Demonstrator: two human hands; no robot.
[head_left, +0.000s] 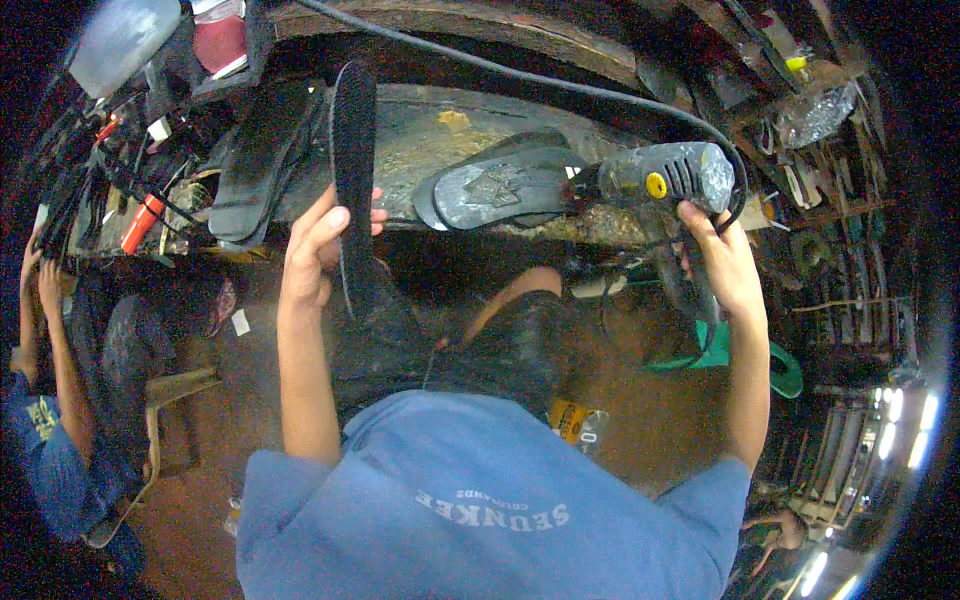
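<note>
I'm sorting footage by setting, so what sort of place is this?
Probably a small footwear workshop: the left hand holds a black shoe sole, the right hand grips what looks like a heat gun, and more sole-shaped pieces lie on a grimy workbench.

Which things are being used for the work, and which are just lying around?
Being used:
black sole, in the left hand
grey gun-shaped tool, in the right hand
grey-topped sole near its tip, probably

Just lying around:
orange tube-shaped thing
green plastic thing
crumpled clear plastic
</note>
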